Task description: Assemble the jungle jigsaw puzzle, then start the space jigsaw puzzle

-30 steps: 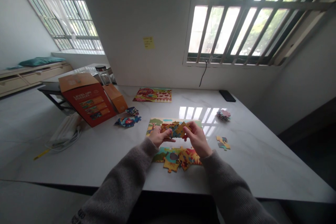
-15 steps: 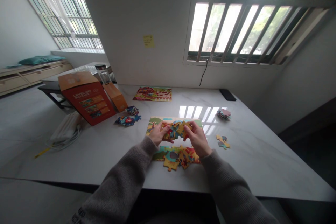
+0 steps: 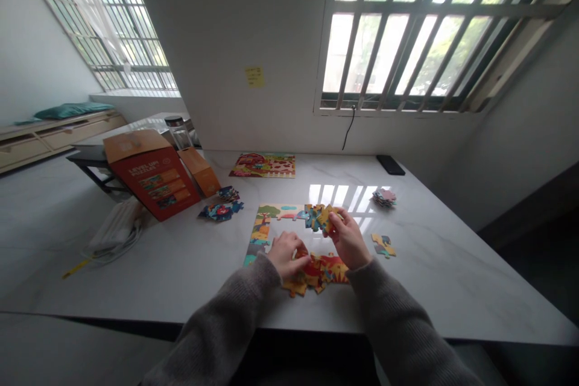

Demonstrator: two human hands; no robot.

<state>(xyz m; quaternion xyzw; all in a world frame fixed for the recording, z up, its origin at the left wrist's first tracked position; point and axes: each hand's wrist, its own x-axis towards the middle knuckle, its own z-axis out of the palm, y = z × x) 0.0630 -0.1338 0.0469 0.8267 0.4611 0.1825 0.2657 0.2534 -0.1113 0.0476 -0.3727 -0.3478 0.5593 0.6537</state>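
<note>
My right hand (image 3: 349, 240) is closed on a bunch of puzzle pieces (image 3: 318, 217), yellow and blue, held above the right part of a puzzle border. My left hand (image 3: 288, 254) is low over the lower part of the border, thumb and fingers curved over red and yellow loose pieces (image 3: 316, 272); whether it grips one is hidden. The joined border (image 3: 261, 230) shows at its top and left side, with white tabletop inside it. Some loose pieces lie across its bottom edge.
Two joined pieces (image 3: 383, 245) lie to the right, below a pile of pink pieces (image 3: 384, 196). Dark blue pieces (image 3: 221, 211) lie left, near a red puzzle box (image 3: 156, 181). Behind are a farm picture (image 3: 265, 165) and a black phone (image 3: 391, 164).
My left hand has let go of the held bunch and moved down to the loose pieces. My right hand keeps the bunch, slightly farther right. The border's left side is now uncovered.
</note>
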